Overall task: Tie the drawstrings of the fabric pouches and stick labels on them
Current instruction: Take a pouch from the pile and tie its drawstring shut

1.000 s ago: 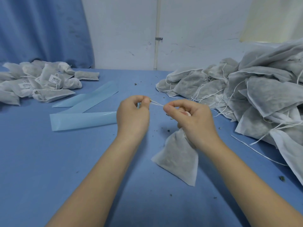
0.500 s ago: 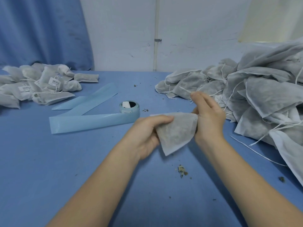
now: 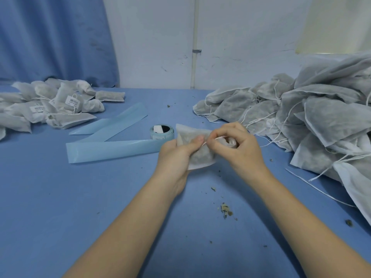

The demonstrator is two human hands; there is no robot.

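Blue cloth covers the table (image 3: 60, 197), with a white wall and a blue curtain (image 3: 54, 39) behind it. Above the middle of the table, both hands hold one small white non-woven fabric pouch (image 3: 197, 155), whose greyish-brown dried filling shows through the cloth. The left hand (image 3: 176, 155) grips the pouch body, thumb pressed on its front. The right hand (image 3: 239, 149) has its fingers curled at the pouch's gathered mouth and pinches a thin white drawstring (image 3: 215, 139) that runs across to the left thumb. Just behind the pouch stands a pale blue roll of labels (image 3: 161, 132), its long glossy backing strip (image 3: 112, 150) trailing left across the table. At the right lies a large heap of filled pouches with loose strings (image 3: 301, 117). At the far left sits a smaller pile of tied pouches bearing white barcode labels (image 3: 50, 105). Bits of dried filling (image 3: 225, 210) dot the cloth near the right forearm.
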